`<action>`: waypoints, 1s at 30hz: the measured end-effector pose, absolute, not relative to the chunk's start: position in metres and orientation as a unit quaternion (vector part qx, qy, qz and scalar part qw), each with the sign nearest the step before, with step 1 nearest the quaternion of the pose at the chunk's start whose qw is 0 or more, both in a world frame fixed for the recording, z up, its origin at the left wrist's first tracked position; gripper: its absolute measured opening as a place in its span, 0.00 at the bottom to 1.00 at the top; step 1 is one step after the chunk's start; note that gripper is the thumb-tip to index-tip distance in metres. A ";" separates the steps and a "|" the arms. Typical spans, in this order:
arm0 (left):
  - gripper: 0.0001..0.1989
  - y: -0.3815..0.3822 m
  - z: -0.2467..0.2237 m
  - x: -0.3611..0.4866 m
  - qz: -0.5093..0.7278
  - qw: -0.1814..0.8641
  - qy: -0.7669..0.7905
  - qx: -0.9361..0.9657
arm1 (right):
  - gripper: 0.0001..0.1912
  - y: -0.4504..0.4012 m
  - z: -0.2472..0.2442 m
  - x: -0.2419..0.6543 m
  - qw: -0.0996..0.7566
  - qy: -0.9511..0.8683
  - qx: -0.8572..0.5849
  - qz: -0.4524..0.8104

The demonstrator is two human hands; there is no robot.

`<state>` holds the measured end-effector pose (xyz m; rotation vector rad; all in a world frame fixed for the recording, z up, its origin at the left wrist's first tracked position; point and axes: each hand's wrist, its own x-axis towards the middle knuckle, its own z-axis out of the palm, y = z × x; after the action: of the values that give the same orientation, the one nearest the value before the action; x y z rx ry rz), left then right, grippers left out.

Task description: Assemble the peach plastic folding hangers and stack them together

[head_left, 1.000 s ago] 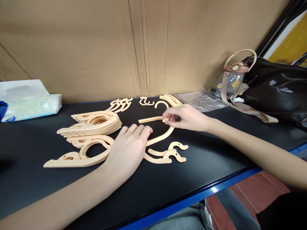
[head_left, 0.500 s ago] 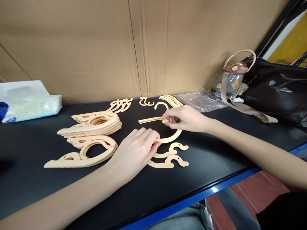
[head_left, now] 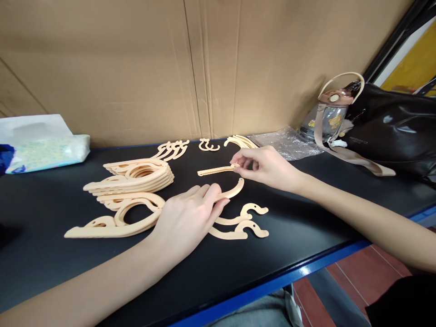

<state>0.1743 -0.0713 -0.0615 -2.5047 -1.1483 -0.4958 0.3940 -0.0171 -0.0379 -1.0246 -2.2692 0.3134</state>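
My left hand [head_left: 190, 213] is closed on a curved cream piece [head_left: 235, 190], whose free end with a small hole points up and right. Between thumb and fingers, my right hand [head_left: 260, 168] pinches the right end of a straight cream piece [head_left: 214, 170]. A gap separates the two held pieces. Just right of my left hand lie two cream pieces with hooked ends [head_left: 254, 227], partly covered by that hand. To its left are stacked folded cream pieces [head_left: 136, 184].
Along the back are small cream pieces [head_left: 173, 149], hooks [head_left: 207, 145] and curved strips [head_left: 241, 141]. A tissue pack [head_left: 47, 150] stands left. Plastic film [head_left: 286, 141], a strapped bottle [head_left: 330, 116] and a black bag [head_left: 395, 131] occupy the right. The table's blue edge [head_left: 272, 288] runs in front.
My left hand's curved piece has moved left, away from my right hand. The cream hook behind my right hand no longer shows. My right hand has shifted slightly up.
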 end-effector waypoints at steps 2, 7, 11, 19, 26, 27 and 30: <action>0.10 -0.072 -0.062 0.174 -0.181 0.171 -0.401 -0.882 | 0.04 -0.019 -0.037 0.393 0.308 -0.859 -0.391 0.123; 0.10 -0.073 -0.062 0.173 -0.176 0.177 -0.410 -0.877 | 0.05 -0.025 -0.036 0.390 0.308 -0.846 -0.407 0.152; 0.10 -0.073 -0.062 0.173 -0.178 0.203 -0.412 -0.870 | 0.07 -0.030 -0.036 0.386 0.340 -0.809 -0.412 0.247; 0.08 -0.075 -0.060 0.175 -0.193 0.216 -0.403 -0.868 | 0.05 -0.032 -0.034 0.385 0.355 -0.798 -0.455 0.172; 0.08 -0.077 -0.060 0.175 -0.228 0.280 -0.370 -0.856 | 0.07 -0.032 -0.034 0.385 0.351 -0.774 -0.444 0.285; 0.08 -0.077 -0.060 0.175 -0.231 0.290 -0.368 -0.853 | 0.07 -0.032 -0.033 0.384 0.352 -0.771 -0.446 0.290; 0.08 -0.077 -0.058 0.175 -0.237 0.314 -0.362 -0.845 | 0.07 -0.030 -0.033 0.385 0.352 -0.762 -0.456 0.297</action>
<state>0.1755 -0.0767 -0.0581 -2.2283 -0.9541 -0.6245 0.3852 -0.0305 -0.0329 -1.1810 -1.9712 0.7675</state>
